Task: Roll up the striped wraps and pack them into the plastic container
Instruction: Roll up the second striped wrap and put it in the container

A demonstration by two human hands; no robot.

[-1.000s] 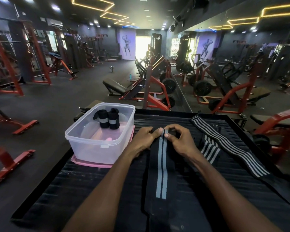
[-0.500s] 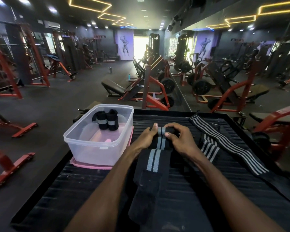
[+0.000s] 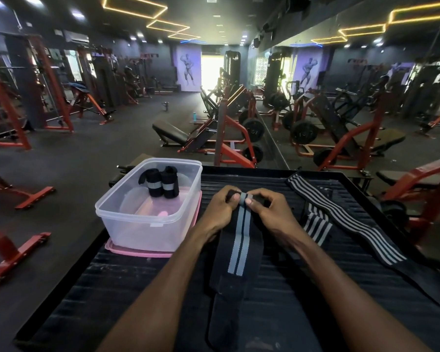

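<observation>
**Gym platform: rolling a wrap beside the container**

Black ribbed platform (image 3: pixel 277 288) bears the plastic container (image 3: pixel 148 219). Just right of it, left hand (image 3: pixel 220 212) and right hand (image 3: pixel 267 214) pinch the far, rolled end of a striped wrap (image 3: pixel 239 240); two rolled wraps (image 3: pixel 160 182) stand inside.

wrap (image 3: pixel 240 237): matt woven cloth | container (image 3: pixel 148 219): clear glossy plastic | table (image 3: pixel 315 301): ribbed, perhaps rubber

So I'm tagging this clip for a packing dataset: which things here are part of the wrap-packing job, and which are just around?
Part of the job:
two-stripe wrap, far end pinched by left hand and right hand
long multi-stripe wrap
shorter striped wrap
two rolled wraps
clear plastic container

Just around:
pink lid under the container
black ribbed platform
weight machines
blue bottle
</observation>
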